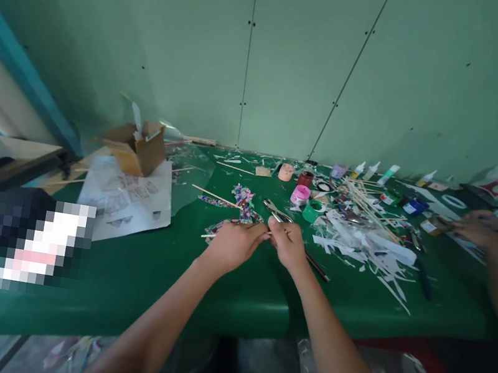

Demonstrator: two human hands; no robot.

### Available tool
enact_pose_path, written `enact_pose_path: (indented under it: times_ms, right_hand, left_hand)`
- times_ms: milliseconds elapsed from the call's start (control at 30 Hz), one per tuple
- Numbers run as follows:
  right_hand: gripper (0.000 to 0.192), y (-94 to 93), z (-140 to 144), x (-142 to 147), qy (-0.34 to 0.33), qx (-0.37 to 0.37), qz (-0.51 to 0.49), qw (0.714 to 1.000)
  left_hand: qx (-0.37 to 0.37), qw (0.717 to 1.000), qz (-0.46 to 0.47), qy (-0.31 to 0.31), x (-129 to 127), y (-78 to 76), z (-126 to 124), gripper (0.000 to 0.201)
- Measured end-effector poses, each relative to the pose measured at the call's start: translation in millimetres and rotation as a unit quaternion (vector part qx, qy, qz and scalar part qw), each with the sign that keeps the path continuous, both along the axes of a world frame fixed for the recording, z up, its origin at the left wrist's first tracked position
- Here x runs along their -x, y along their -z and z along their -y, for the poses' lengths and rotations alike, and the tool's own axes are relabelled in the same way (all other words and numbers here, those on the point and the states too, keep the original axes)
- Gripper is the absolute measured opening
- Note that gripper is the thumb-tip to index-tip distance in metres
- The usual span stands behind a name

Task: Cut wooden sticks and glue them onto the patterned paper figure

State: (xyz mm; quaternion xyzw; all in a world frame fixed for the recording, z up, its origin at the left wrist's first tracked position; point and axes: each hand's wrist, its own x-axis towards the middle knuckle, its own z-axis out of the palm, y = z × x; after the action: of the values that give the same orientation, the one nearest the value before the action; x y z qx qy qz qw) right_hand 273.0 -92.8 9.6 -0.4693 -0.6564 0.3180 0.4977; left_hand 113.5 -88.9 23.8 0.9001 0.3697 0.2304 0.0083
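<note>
Pale green panelled wall behind; a long bench covered in dark green sheeting runs across the view.

Printed instruction sheet, white, lying toward the bench's left end. Open cardboard box standing on the sheet's far edge, flaps up. Heap of white paper offcuts spread over the right half, with a bundle of thin wooden sticks lying across it near the back edge. Row of small paint pots and squeeze bottles along the back edge, among them a pink pot and a green tape roll.

Another person's hand rests at the right end of the bench.

Left hand and right hand, mid-bench near the front edge, fingertips drawn together and touching each other; they seem to pinch something small between them, too small to identify. Multicoloured patterned paper strip lies just beyond the left hand. Metal pliers lie just beyond the right hand. A thin dark stick lies beside the right wrist.
</note>
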Motion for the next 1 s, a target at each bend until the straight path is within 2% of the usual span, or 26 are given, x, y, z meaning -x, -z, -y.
enact_pose_path:
  times_ms: [100,200,567,833,1000]
  right_hand:
    - [0.060,13.5,-2,4,-0.011,0.015,-0.034,0.999]
    - [0.060,22.1,1,5,-0.016,0.028,-0.070,0.997]
    - [0.061,25.5,1,3,-0.076,0.079,-0.143,0.984]
    - [0.062,26.6,1,3,-0.089,0.110,-0.170,0.975]
    - [0.061,25.4,3,4,-0.122,0.147,-0.238,0.952]
  left_hand:
    - [-0.009,1.000,0.006,0.004,4,15.2,-3,0.026]
    - [-0.008,1.000,0.016,0.017,5,22.9,-1,0.026]
    - [0.012,1.000,0.018,0.023,6,22.9,2,0.030]
    - [0.021,0.999,0.020,0.023,7,22.3,2,0.029]
    - [0.042,0.997,0.052,0.040,6,21.8,4,0.029]
